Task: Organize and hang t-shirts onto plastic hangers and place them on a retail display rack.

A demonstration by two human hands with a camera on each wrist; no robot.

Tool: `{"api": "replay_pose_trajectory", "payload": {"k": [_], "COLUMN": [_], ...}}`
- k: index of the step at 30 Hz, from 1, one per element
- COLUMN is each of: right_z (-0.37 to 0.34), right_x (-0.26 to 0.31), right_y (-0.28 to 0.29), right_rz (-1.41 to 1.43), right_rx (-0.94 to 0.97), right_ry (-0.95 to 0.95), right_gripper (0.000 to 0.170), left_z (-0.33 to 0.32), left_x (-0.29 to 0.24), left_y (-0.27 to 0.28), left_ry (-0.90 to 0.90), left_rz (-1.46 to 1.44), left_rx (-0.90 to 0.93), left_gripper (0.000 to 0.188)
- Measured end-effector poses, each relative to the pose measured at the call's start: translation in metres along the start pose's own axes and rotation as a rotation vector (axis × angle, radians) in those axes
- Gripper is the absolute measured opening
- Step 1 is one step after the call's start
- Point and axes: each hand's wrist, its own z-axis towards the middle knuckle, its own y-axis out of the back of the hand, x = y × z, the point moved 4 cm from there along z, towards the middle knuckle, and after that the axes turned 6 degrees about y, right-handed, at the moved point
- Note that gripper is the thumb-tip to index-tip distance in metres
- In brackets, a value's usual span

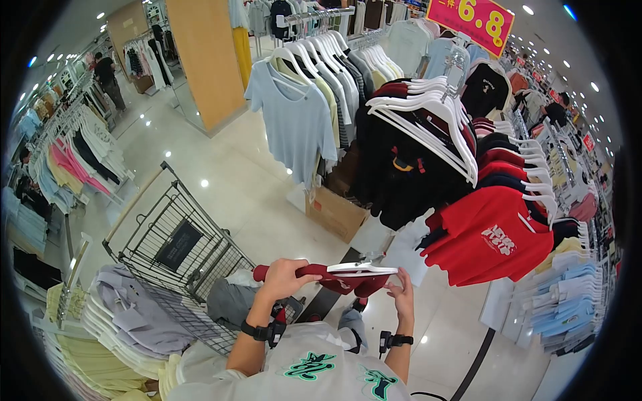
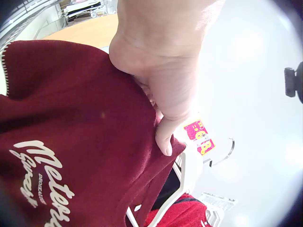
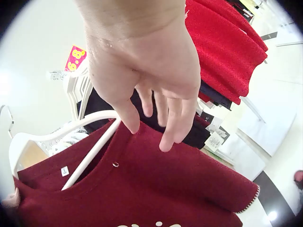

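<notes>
Maroon T-shirt [image 2: 85,109], short-sleeved, is held out in front of the person's body, with a white hanger [image 3: 92,116] at its neck. Large cream script runs over the chest, with much smaller print beside it. At least 2 sleeve hems show a row of pale stitches along the edge. The round neckline gapes, with 1 small white label inside; 1 tiny shiny fitting sits on the fabric just below the collar. The hanger's lower bar slants across the neck opening, and its hook points away from the person.

The left hand [image 1: 287,281] is clamped on the shirt near the collar: its thumb lies on the front of the cloth, while most of its fingers are hidden behind. The right hand [image 3: 147,71] is loose, thumb and fingers apart and pointing down over the other shoulder of the shirt. Its thumb tip is at the hanger's end; whether it touches the hanger or only the cloth, I cannot tell. Both forearms reach forward, 1 dark strap on each wrist.

To the left of the shirt stands a wire shopping cart [image 1: 190,230]; to the right, a bright red T-shirt [image 1: 491,234] hangs on a rack.
</notes>
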Motion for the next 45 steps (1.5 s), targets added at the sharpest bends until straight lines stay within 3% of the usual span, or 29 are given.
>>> {"api": "replay_pose_trajectory", "payload": {"k": [2, 4, 6, 8, 10, 11, 16, 18, 22, 24, 27, 28, 29, 34, 38, 41, 43, 44, 45], "right_z": [0.010, 0.008, 0.012, 0.011, 0.004, 0.000, -0.002, 0.001, -0.009, -0.012, -0.015, -0.016, -0.015, -0.021, -0.010, 0.001, 0.001, 0.000, 0.001], "right_x": [-0.021, -0.026, -0.033, -0.056, -0.060, -0.057, -0.016, 0.011, 0.060, 0.074, 0.060, 0.055, 0.048, 0.063, 0.064, 0.064, 0.067, 0.069, 0.066], "right_y": [0.001, -0.002, -0.009, -0.012, -0.028, -0.032, -0.021, -0.004, 0.005, -0.002, -0.022, -0.032, -0.036, -0.044, -0.033, -0.011, -0.003, 0.002, 0.005], "right_rz": [-0.052, 0.008, 0.110, 0.094, -0.016, 0.012, 0.039, 0.016, -0.016, -0.319, -0.422, -0.464, -0.451, -0.419, -0.394, -0.340, -0.275, -0.215, -0.222], "right_rx": [0.271, 0.252, 0.272, 0.330, 0.391, 0.421, 0.284, 0.122, 0.033, 0.228, 0.418, 0.534, 0.492, 0.430, 0.469, 0.343, 0.309, 0.275, 0.284], "right_ry": [-0.056, -0.102, -0.060, -0.035, -0.216, -0.230, -0.143, -0.017, 0.174, 0.268, 0.329, 0.374, 0.302, 0.279, 0.218, 0.205, 0.217, 0.223, 0.222], "right_gripper": [0.031, 0.025, 0.022, 0.020, 0.020, 0.021, 0.027, 0.038, 0.052, 0.062, 0.053, 0.047, 0.035, 0.029, 0.025, 0.022, 0.024, 0.026, 0.026], "left_z": [0.000, -0.002, -0.001, 0.000, -0.001, 0.001, -0.007, -0.009, -0.016, -0.020, -0.024, -0.023, -0.019, -0.016, -0.031, -0.053, -0.080, -0.094, -0.111], "left_x": [0.006, 0.006, 0.010, 0.019, 0.001, 0.003, -0.002, 0.001, 0.011, 0.009, -0.003, -0.001, 0.000, -0.006, 0.018, 0.086, 0.065, 0.102, 0.072], "left_y": [-0.005, -0.003, 0.000, -0.006, -0.004, -0.009, 0.001, 0.001, -0.009, -0.010, -0.006, -0.007, -0.006, 0.020, 0.073, 0.110, 0.147, 0.160, 0.180], "left_ry": [0.015, 0.038, 0.096, 0.049, 0.067, 0.063, 0.064, -0.046, -0.066, -0.139, -0.035, -0.063, -0.093, -0.180, 0.063, 0.002, -0.004, -0.064, -0.197], "left_rz": [-0.099, -0.155, -0.188, -0.272, -0.641, -0.672, -0.535, -0.187, 0.006, 0.044, -0.114, -0.107, -0.096, -0.218, -0.482, -0.710, -0.962, -1.043, -1.111], "left_rx": [0.014, 0.011, 0.042, 0.056, 0.033, 0.005, 0.006, 0.040, 0.196, 0.207, 0.267, 0.227, 0.185, 0.079, -0.154, -0.517, -0.790, -0.850, -0.914], "left_gripper": [0.042, 0.041, 0.021, 0.018, 0.019, 0.020, 0.026, 0.027, 0.036, 0.034, 0.033, 0.032, 0.032, 0.023, 0.022, 0.020, 0.022, 0.017, 0.014]}}
